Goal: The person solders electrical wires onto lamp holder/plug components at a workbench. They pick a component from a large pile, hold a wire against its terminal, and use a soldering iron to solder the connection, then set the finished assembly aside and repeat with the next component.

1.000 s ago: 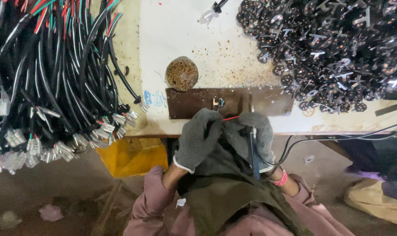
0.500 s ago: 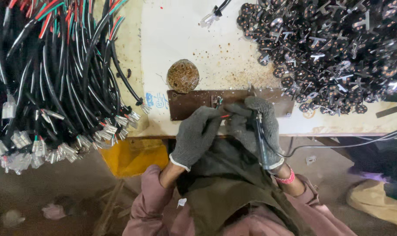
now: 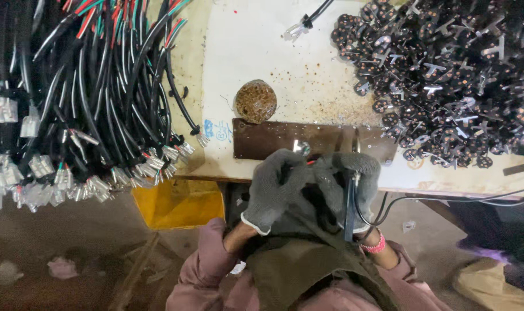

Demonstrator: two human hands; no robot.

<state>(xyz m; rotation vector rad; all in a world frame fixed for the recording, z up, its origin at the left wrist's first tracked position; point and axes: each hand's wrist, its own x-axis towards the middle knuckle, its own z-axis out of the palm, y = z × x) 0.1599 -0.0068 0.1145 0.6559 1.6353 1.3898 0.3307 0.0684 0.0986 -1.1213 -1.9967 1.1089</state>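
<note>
left hand and right hand, both in grey knitted work gloves of coarse, fuzzy weave; the left glove ends in a pale, whitish ribbed cuff at the wrist. sleeves of a dusty pink, softly creased garment cover both forearms, the fabric bunched just below each glove cuff. a pink beaded wristband circles the right wrist, showing between glove and sleeve. an olive-brown apron or vest front, matte and wrinkled, lies over the chest between the two sleeves, with darker folds towards its upper edge.
</note>
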